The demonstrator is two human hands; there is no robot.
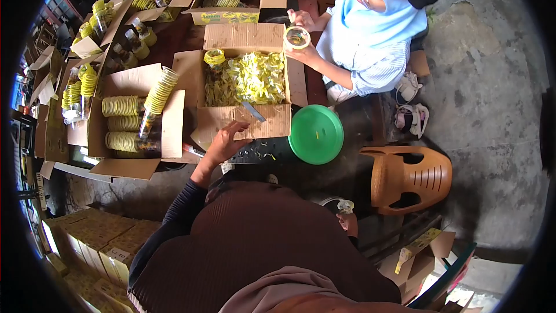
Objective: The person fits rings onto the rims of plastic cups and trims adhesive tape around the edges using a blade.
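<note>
My left hand (227, 143) is at the front flap of an open cardboard box (243, 117), fingers apart with nothing visible between them. On that flap, just beyond my fingertips, lies a flat grey strip (253, 111) like a ruler or blade. Inside the box is a heap of small yellow-and-clear wrapped pieces (249, 78), with a yellow-rimmed cup (214, 58) in its back left corner. Low at my right side, partly covered by my body, my right hand (347, 223) is closed around a small whitish translucent thing (346, 206), its kind unclear. A round rim (329, 200) shows beside it.
A co-worker (370, 29) opposite holds a clear round tub (297, 37). A green basin (316, 134) sits right of the box. Stacked yellow-rimmed cups (123, 123) fill a carton on the left. An orange plastic chair (414, 178) stands to the right.
</note>
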